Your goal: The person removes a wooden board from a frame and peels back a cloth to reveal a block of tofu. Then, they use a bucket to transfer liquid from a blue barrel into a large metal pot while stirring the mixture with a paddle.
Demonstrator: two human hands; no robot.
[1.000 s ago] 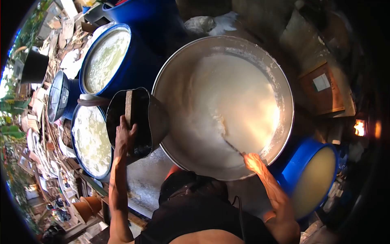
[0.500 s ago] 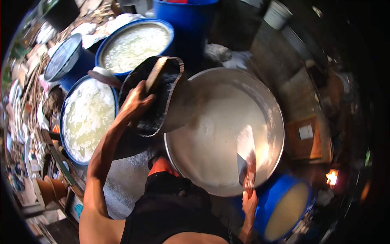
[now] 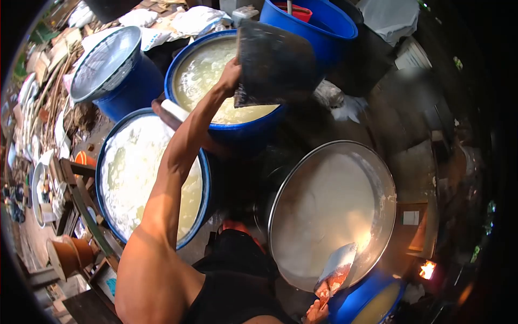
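Observation:
My left hand (image 3: 231, 77) is stretched far forward, closed at the edge of a dark bucket (image 3: 278, 65). The bucket is tipped, its flat dark side towards me, over the rim of a blue barrel (image 3: 171, 81) of pale, frothy liquid. Its wooden handle is hidden now. Low on the right, my right hand (image 3: 316, 312) grips the handle of a wooden paddle (image 3: 337, 267). The paddle's flat, wet blade leans over the near rim of a wide metal pot (image 3: 275, 216) that holds milky liquid.
Another blue barrel (image 3: 206, 186) with white froth stands at my left. Behind it, a grey basin (image 3: 105, 62) rests on a blue drum (image 3: 132, 86). A blue tub (image 3: 329, 19) is at the back. A small fire (image 3: 427, 269) burns at right, near a tilted blue container (image 3: 350, 302).
My left hand has carried the bucket forward from beside the pot to the back barrel, and its opening has turned out of sight. The paddle stays at the pot's near side.

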